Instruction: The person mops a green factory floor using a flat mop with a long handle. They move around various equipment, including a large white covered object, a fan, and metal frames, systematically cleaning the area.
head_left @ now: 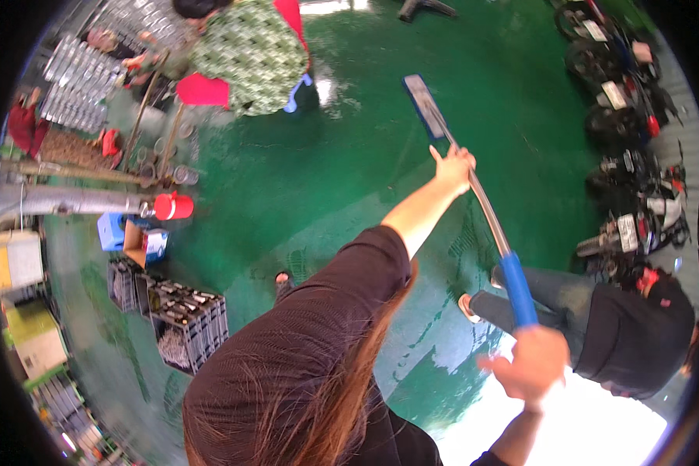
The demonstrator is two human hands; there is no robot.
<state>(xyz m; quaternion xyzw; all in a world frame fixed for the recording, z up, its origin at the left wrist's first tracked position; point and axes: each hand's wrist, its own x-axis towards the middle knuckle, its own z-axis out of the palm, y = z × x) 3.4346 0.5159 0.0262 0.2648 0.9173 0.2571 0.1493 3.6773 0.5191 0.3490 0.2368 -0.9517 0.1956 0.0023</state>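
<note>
A flat mop (489, 210) slants away from me, its metal pole ending in a blue grip. Its long rectangular head (422, 101), grey-topped with a blue rim, lies flat on the green floor. My left hand (453, 168) is closed round the lower part of the pole, thumb sticking out. Up at the end of the blue grip is my right hand (532, 365), closed on it and slightly blurred. My left arm reaches forward in a dark sleeve, and long hair hangs beside it.
Parked motorbikes (625, 163) line the right side. A person in dark clothes (637, 330) stands close at my right. Another in a patterned green top (248, 58) is at the far left, near stacked glassware (81, 81). Grey crates of bottles (186, 311) stand left, beside an open carton (136, 245).
</note>
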